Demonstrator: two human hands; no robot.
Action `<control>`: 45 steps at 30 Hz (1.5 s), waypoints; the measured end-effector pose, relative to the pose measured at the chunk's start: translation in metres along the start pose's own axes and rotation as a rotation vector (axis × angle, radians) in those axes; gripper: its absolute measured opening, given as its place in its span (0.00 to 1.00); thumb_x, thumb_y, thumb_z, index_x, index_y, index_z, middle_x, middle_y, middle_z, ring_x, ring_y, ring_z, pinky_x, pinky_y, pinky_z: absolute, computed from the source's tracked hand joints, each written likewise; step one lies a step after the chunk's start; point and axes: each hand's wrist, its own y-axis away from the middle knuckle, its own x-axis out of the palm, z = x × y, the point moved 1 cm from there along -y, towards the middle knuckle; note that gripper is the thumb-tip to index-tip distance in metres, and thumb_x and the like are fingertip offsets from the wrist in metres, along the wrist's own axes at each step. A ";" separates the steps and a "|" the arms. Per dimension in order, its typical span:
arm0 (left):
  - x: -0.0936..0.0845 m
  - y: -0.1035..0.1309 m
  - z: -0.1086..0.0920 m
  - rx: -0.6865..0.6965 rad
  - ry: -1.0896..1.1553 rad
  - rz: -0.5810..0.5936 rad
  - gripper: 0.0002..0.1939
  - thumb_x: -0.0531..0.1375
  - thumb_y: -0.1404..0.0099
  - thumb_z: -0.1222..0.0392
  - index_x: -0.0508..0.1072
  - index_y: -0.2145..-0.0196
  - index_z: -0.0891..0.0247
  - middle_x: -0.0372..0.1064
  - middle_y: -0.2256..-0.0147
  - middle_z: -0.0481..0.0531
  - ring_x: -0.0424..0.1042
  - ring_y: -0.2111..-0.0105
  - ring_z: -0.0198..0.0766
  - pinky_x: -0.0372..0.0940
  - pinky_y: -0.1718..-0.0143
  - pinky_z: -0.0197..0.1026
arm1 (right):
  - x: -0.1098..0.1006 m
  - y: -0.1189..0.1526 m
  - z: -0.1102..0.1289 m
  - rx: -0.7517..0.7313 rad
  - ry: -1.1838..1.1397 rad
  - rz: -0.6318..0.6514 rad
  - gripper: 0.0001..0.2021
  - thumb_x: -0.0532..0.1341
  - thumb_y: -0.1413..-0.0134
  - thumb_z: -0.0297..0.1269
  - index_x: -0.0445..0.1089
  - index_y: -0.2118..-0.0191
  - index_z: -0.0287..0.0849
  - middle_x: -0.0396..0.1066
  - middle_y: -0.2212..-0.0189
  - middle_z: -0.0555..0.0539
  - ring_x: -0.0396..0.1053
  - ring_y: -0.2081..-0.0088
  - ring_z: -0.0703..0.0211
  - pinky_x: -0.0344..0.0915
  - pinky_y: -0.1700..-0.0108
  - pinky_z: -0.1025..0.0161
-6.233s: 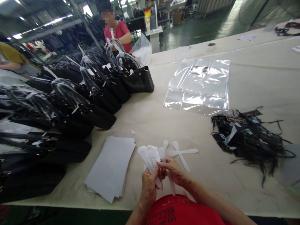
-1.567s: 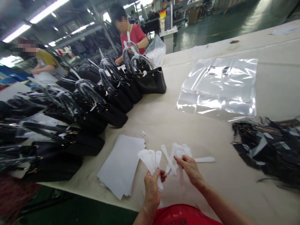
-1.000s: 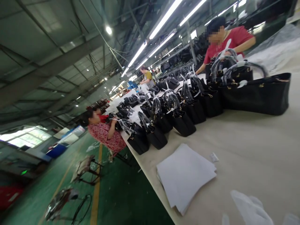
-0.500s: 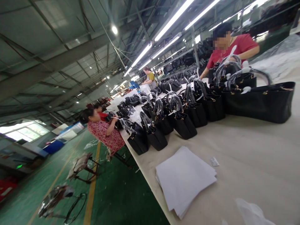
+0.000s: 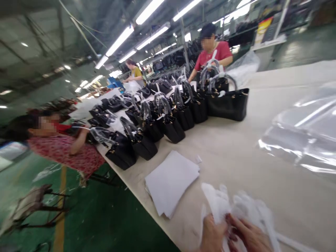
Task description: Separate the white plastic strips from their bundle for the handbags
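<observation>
Low at the right of the head view, my left hand (image 5: 212,233) is closed around a thin, crumpled white sheet (image 5: 217,200), which looks like tissue or soft film. Beside it, my right hand (image 5: 249,233) pinches at the same white material, fingertips close to those of the left. More white crumpled sheets (image 5: 249,206) lie on the table just beyond the right hand. Motion blur hides the exact material. Left of my hands rests a stack of white paper sheets (image 5: 172,182), with a small white packet (image 5: 199,159) by its corner.
Rows of black handbags (image 5: 172,129) with film-wrapped handles stand across the table (image 5: 225,150). Clear plastic bags (image 5: 312,133) lie at the right. A co-worker in red (image 5: 223,52) is behind the bags, one in patterned pink (image 5: 63,150) at the left edge. A stool (image 5: 31,206) stands on the floor.
The view has swung to the right, so the bags and paper stack sit further left. Both my hands have come into view, holding white sheet material. The clear plastic bags now show.
</observation>
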 end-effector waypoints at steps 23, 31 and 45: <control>0.001 -0.001 0.000 0.045 -0.079 -0.062 0.33 0.69 0.63 0.39 0.67 0.67 0.67 0.60 0.84 0.42 0.56 0.87 0.28 0.50 0.87 0.31 | 0.020 -0.002 0.006 0.105 -0.688 -0.111 0.19 0.71 0.74 0.44 0.64 0.77 0.39 0.60 0.88 0.57 0.52 0.90 0.69 0.52 0.91 0.69; 0.003 -0.001 0.001 0.031 -0.059 -0.103 0.29 0.69 0.61 0.46 0.68 0.66 0.67 0.63 0.83 0.43 0.58 0.86 0.29 0.55 0.85 0.32 | 0.019 0.000 0.004 0.108 -0.639 -0.117 0.23 0.70 0.71 0.51 0.64 0.73 0.40 0.63 0.85 0.55 0.56 0.87 0.67 0.53 0.88 0.69; -0.014 -0.009 0.001 0.124 -0.025 -0.215 0.19 0.67 0.58 0.50 0.69 0.76 0.68 0.68 0.82 0.48 0.65 0.83 0.32 0.60 0.79 0.35 | -0.038 -0.018 -0.004 -0.055 -0.087 -0.509 0.20 0.68 0.70 0.47 0.68 0.70 0.40 0.68 0.63 0.39 0.59 0.51 0.41 0.57 0.51 0.53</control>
